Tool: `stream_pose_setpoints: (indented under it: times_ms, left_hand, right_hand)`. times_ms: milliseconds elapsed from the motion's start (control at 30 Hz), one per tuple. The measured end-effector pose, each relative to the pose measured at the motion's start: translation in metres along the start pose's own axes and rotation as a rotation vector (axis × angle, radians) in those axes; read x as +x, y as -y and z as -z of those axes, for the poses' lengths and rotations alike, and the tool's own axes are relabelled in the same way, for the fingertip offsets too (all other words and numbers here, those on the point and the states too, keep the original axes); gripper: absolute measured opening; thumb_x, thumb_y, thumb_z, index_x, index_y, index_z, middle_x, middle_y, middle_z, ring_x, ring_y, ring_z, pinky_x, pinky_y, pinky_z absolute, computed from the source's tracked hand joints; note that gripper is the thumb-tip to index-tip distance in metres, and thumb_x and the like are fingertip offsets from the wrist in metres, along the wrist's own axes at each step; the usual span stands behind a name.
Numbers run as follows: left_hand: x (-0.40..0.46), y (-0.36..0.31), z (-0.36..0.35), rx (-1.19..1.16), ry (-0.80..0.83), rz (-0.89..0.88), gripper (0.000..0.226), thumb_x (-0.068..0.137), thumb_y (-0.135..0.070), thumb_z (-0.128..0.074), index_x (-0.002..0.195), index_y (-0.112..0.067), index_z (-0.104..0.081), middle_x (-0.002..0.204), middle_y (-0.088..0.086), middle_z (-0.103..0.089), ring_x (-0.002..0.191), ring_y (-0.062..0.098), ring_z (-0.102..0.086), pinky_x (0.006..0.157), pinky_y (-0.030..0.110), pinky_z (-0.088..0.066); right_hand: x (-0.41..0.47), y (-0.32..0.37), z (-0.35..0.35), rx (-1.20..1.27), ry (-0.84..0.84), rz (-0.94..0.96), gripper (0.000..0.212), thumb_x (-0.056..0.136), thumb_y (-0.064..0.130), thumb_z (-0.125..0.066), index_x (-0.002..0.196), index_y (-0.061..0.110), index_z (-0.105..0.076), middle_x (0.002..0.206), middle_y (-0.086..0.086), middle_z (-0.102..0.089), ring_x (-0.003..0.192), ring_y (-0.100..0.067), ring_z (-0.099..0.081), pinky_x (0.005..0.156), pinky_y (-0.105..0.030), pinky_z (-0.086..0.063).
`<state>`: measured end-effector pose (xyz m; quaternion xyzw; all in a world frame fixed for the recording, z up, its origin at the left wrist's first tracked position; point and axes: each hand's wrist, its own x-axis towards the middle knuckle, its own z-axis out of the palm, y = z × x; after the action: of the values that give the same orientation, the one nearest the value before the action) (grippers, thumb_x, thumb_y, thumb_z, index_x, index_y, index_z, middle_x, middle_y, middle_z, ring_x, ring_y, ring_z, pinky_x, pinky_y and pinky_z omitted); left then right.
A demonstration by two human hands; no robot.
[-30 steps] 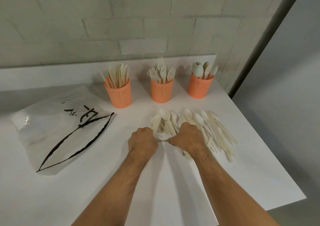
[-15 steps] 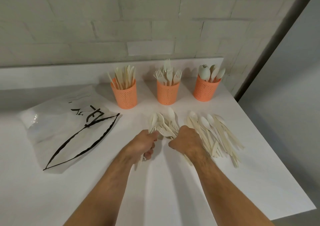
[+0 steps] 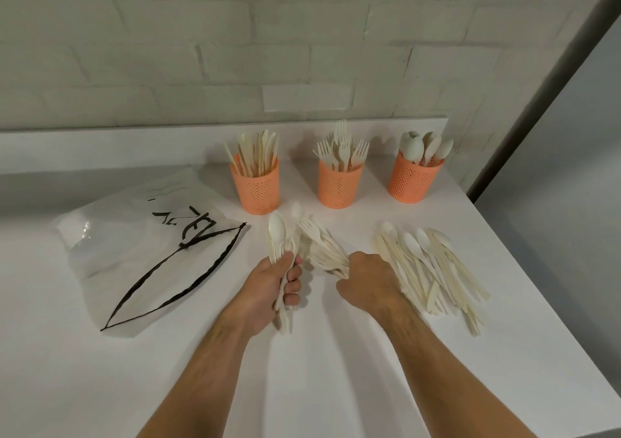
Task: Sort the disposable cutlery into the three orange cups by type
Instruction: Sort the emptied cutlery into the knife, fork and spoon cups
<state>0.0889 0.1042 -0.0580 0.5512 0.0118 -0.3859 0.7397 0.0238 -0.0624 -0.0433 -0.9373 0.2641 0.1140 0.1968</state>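
Note:
Three orange cups stand in a row at the back of the white table: the left cup point(image 3: 258, 187) holds knives, the middle cup point(image 3: 339, 184) forks, the right cup point(image 3: 414, 179) spoons. My left hand point(image 3: 268, 281) grips a bundle of cream spoons point(image 3: 277, 236), lifted off the table with the bowls pointing away. My right hand point(image 3: 368, 274) grips a second bunch of cutlery point(image 3: 322, 249), with forks at its far end. A loose pile of mixed cutlery point(image 3: 433, 266) lies on the table right of my right hand.
A crumpled clear plastic bag point(image 3: 144, 236) with black lettering lies on the left of the table. A grey brick wall runs behind the cups. The table's right edge point(image 3: 524, 283) runs diagonally close to the loose pile.
Both hands have lifted and pulled apart, splitting the centre cutlery into two bunches. My left hand has drawn its spoons leftward and turned them upright. The right-hand pile stayed put.

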Motion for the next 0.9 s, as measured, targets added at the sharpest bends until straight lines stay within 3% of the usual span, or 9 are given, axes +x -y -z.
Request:
stream_pose_setpoints:
  times_ms: [133, 200, 333, 433, 567, 700, 767, 833, 900]
  left_hand:
    - [-0.005, -0.003, 0.01, 0.041, 0.074, -0.096, 0.011, 0.103, -0.013, -0.043, 0.107, -0.007, -0.051, 0.076, 0.004, -0.05, 0.058, 0.018, -0.045, 0.056, 0.03, -0.042]
    - [-0.005, -0.007, 0.012, 0.095, 0.053, -0.143, 0.011, 0.104, -0.011, -0.041, 0.109, -0.007, -0.051, 0.076, 0.002, -0.05, 0.056, 0.015, -0.042, 0.055, 0.028, -0.039]
    - [-0.004, -0.018, 0.009, 0.225, -0.17, -0.334, 0.013, 0.102, -0.02, -0.049, 0.089, -0.016, -0.049, 0.066, -0.004, -0.04, 0.05, 0.007, -0.031, 0.048, 0.02, -0.031]
    - [-0.001, -0.024, 0.009, 0.255, -0.374, -0.504, 0.032, 0.098, -0.027, -0.057, 0.069, -0.021, -0.044, 0.054, -0.009, -0.038, 0.047, 0.008, -0.032, 0.048, 0.025, -0.031]
    - [0.001, -0.029, 0.0, 0.227, -0.443, -0.656, 0.03, 0.093, -0.029, -0.065, 0.065, -0.025, -0.055, 0.055, -0.014, -0.047, 0.053, 0.007, -0.043, 0.055, 0.024, -0.039]
    - [0.013, -0.023, -0.009, 0.243, -0.439, -0.684, 0.015, 0.09, -0.022, -0.068, 0.084, -0.01, -0.063, 0.071, -0.002, -0.061, 0.071, 0.011, -0.061, 0.065, 0.021, -0.05]
    - [0.022, -0.014, -0.007, 0.221, -0.412, -0.623, 0.004, 0.089, -0.02, -0.07, 0.087, -0.021, -0.067, 0.077, -0.006, -0.067, 0.081, 0.015, -0.067, 0.07, 0.023, -0.052]
    - [0.026, -0.007, -0.006, 0.232, -0.405, -0.594, 0.015, 0.09, -0.018, -0.069, 0.083, -0.031, -0.07, 0.079, -0.011, -0.07, 0.085, 0.014, -0.069, 0.072, 0.021, -0.052]
    - [0.028, -0.005, -0.007, 0.253, -0.395, -0.594, 0.014, 0.091, -0.018, -0.068, 0.085, -0.03, -0.07, 0.082, -0.011, -0.072, 0.085, 0.009, -0.068, 0.071, 0.018, -0.051]
  right_hand:
    - [0.003, -0.012, 0.003, 0.186, 0.038, 0.015, 0.011, 0.086, 0.025, -0.053, 0.09, 0.016, -0.059, 0.084, -0.001, -0.064, 0.075, -0.021, -0.064, 0.057, -0.029, -0.047]
    - [0.005, -0.018, 0.005, 0.353, 0.028, 0.048, 0.005, 0.089, 0.023, -0.055, 0.086, 0.023, -0.059, 0.081, 0.001, -0.065, 0.071, -0.018, -0.065, 0.056, -0.028, -0.047]
    - [0.006, -0.016, 0.006, 0.731, -0.049, 0.157, 0.007, 0.092, 0.034, -0.066, 0.089, 0.027, -0.063, 0.068, 0.01, -0.064, 0.06, -0.008, -0.063, 0.064, -0.036, -0.055]
    - [0.005, 0.0, 0.009, 0.899, -0.184, 0.195, 0.022, 0.088, 0.032, -0.074, 0.072, 0.026, -0.059, 0.053, 0.012, -0.056, 0.05, -0.006, -0.055, 0.057, -0.026, -0.048]
    - [0.004, 0.025, 0.014, 1.129, -0.315, 0.254, 0.031, 0.083, 0.017, -0.079, 0.061, 0.014, -0.057, 0.05, 0.006, -0.054, 0.048, -0.008, -0.053, 0.052, -0.016, -0.045]
    - [0.012, 0.038, 0.006, 1.23, -0.293, 0.254, 0.022, 0.08, 0.01, -0.082, 0.068, 0.009, -0.064, 0.057, 0.005, -0.064, 0.058, -0.007, -0.062, 0.059, -0.017, -0.049]
    - [0.017, 0.038, -0.003, 1.247, -0.252, 0.219, 0.014, 0.078, 0.009, -0.084, 0.078, 0.008, -0.07, 0.068, 0.003, -0.071, 0.068, -0.008, -0.068, 0.065, -0.021, -0.052]
    - [0.022, 0.038, -0.01, 1.261, -0.229, 0.175, 0.014, 0.076, 0.012, -0.085, 0.083, 0.007, -0.073, 0.073, 0.001, -0.074, 0.07, -0.01, -0.07, 0.065, -0.024, -0.053]
    - [0.024, 0.039, -0.011, 1.255, -0.228, 0.159, 0.014, 0.076, 0.014, -0.086, 0.084, 0.008, -0.075, 0.075, 0.0, -0.076, 0.072, -0.012, -0.072, 0.063, -0.024, -0.053]
